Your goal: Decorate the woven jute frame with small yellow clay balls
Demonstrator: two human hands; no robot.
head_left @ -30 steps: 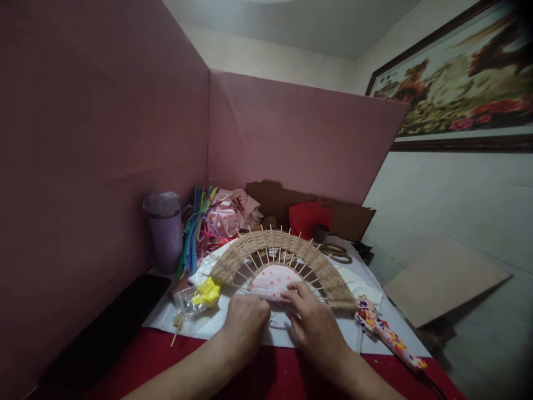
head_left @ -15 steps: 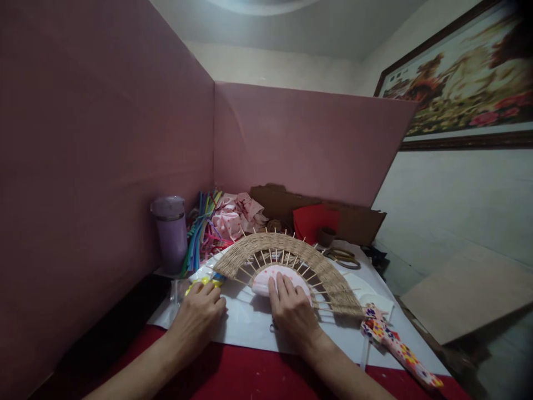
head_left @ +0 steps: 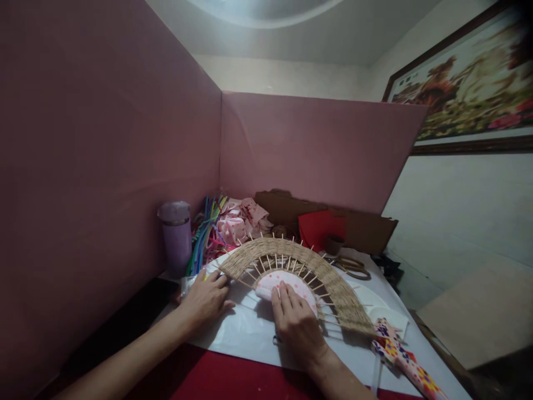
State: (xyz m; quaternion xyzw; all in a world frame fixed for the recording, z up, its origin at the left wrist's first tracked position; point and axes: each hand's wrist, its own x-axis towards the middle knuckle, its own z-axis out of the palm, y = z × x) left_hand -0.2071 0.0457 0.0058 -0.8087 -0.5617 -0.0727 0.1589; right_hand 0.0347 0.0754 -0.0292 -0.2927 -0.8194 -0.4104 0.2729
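Pink panels (head_left: 308, 150) stand before pale walls (head_left: 470, 205) under a ceiling light (head_left: 266, 12).

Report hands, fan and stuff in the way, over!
Left hand over clear plastic bag. Right hand on spotted pink middle of woven fan. Flowered glue gun beside fan's right end.

Low in the middle of the frame, the fan (head_left: 287, 248) lies on the paper (head_left: 245, 333), with the right hand (head_left: 297, 325) on its inner part and the left hand (head_left: 205, 300) by its left end. Left of middle come the cup (head_left: 177, 244), the straws (head_left: 202, 241), then the cloth heap (head_left: 239, 219). The scissors (head_left: 353, 269) lie behind the fan's right side.
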